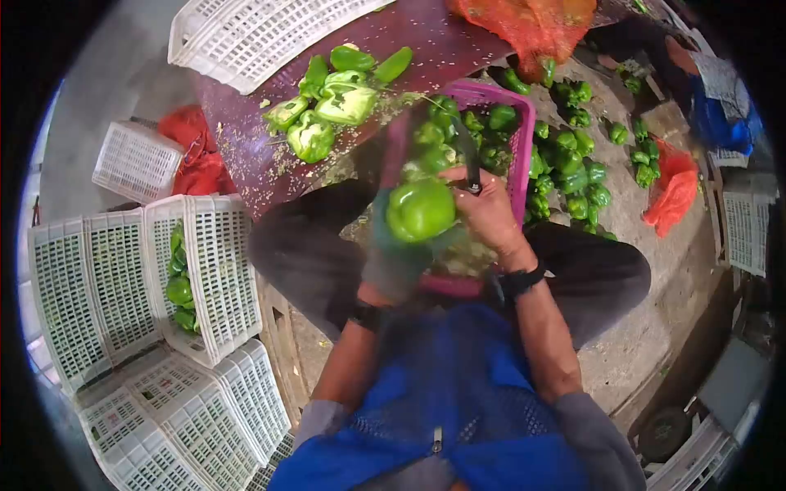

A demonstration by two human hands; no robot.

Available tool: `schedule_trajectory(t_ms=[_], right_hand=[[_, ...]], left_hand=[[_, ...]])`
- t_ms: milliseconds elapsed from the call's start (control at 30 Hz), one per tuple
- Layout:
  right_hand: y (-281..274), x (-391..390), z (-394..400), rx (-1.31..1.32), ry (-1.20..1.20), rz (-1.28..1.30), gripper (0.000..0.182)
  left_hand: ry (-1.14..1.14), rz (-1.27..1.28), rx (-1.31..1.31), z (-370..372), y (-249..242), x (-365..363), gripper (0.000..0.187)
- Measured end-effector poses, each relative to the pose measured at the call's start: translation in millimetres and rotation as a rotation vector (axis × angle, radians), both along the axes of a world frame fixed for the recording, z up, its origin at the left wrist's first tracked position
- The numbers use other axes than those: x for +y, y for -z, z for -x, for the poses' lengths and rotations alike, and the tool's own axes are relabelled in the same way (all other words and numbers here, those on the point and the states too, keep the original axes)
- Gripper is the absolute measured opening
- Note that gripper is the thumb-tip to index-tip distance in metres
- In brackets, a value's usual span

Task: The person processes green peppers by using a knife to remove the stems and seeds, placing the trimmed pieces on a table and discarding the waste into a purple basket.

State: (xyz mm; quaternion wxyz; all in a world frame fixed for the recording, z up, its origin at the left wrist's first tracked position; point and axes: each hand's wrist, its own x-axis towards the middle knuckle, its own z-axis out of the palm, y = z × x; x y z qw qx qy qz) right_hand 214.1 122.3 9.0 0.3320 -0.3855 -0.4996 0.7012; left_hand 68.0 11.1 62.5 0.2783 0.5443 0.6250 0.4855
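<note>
Two hands work close together in the head view, above a pink crate (525,147). The left hand (399,258), blurred and looking greyish green, is closed around a whole green pepper (421,210). The pepper sits at the far end of that hand, its glossy side facing up and uncovered, the fingers mostly hidden or smeared by motion. The right hand (494,219) grips a knife (471,151), its dark blade pointing away from the person, just beside the pepper; whether blade or fingertips touch the pepper, I cannot tell. More green peppers fill part of the crate beyond the hands. Opened peppers (344,102) lie on a dark red surface (237,123) sprinkled with seeds, and loose peppers (569,164) cover the ground right of the crate.
</note>
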Motion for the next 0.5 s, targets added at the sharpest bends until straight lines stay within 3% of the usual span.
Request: schedule_trajectory(t_ms=[100,200,300,367,500], right_hand=[[-21,-25,1,-0.435,0.096,-0.51,0.034],[-55,-50,9,-0.519,0.179,-0.583,0.043],[-69,-76,3,-0.504,0.108,-0.54,0.056],[-70,-91,0,-0.497,0.031,-0.584,0.067],[-86,-106,-1,-0.492,-0.103,-0.532,0.082]], left_hand=[[-0.06,0.015,-0.627,-4,11,-7,0.04],[-0.143,0.074,-1.321,1,7,-7,0.04],[-0.311,0.06,-1.396,-7,-15,-8,0.048],[-0.299,0.012,-1.134,-1,8,-11,0.05],[-0.301,-0.03,-1.05,-5,2,-14,0.05]])
